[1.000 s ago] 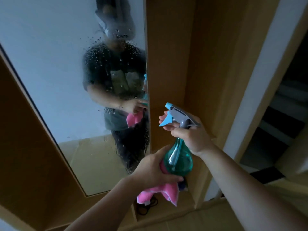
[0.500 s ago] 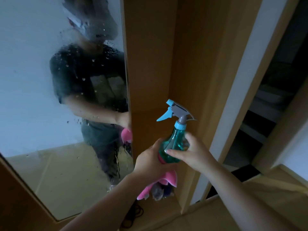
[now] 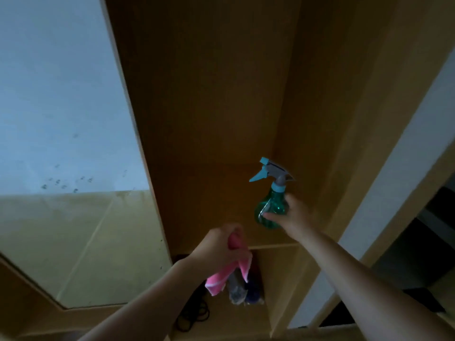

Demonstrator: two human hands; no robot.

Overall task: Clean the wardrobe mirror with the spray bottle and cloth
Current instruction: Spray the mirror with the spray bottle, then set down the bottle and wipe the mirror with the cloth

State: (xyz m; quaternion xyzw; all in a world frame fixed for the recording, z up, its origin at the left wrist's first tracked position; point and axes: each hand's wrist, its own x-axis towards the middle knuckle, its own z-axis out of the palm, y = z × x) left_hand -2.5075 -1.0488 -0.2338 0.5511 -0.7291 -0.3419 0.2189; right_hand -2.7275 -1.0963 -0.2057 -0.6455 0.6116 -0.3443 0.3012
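Two hands in view, both occupied.

1. Right hand (image 3: 293, 215): wrapped round the body of the spray bottle (image 3: 270, 203), thumb laid across the lower front, fingers behind. Arm stretched forward into the open wardrobe compartment.

2. Spray bottle: clear teal-green body, blue collar and trigger, grey head. Held nearly upright, nozzle pointing left, towards the mirror side. It sits over the wooden shelf (image 3: 209, 212) inside the compartment; whether its base touches the shelf cannot be told. Well apart from the mirror glass.

3. Left hand (image 3: 219, 247): closed in a fist round the upper part of the cloth (image 3: 219, 279). Positioned lower than the right hand and to its left, at the front edge of the shelf.

4. Cloth: pink, bunched in the fist, loose end hanging below the hand. Right of the mirror's edge, not touching the glass.

5. Mirror (image 3: 61, 107): fills the left side, set in a wooden door. Reflects a pale wall above and a light floor below. A small cluster of droplets (image 3: 61, 182) sits near the line where the two reflections meet.

6. Lower compartment, under the shelf: one grey bundle (image 3: 236, 289) and one dark blue item (image 3: 253, 294), partly behind the hanging cloth, both too blurred to identify; a black cable (image 3: 194, 313) coiled to their left.

7. White wall strip (image 3: 394, 180): right of the wardrobe.
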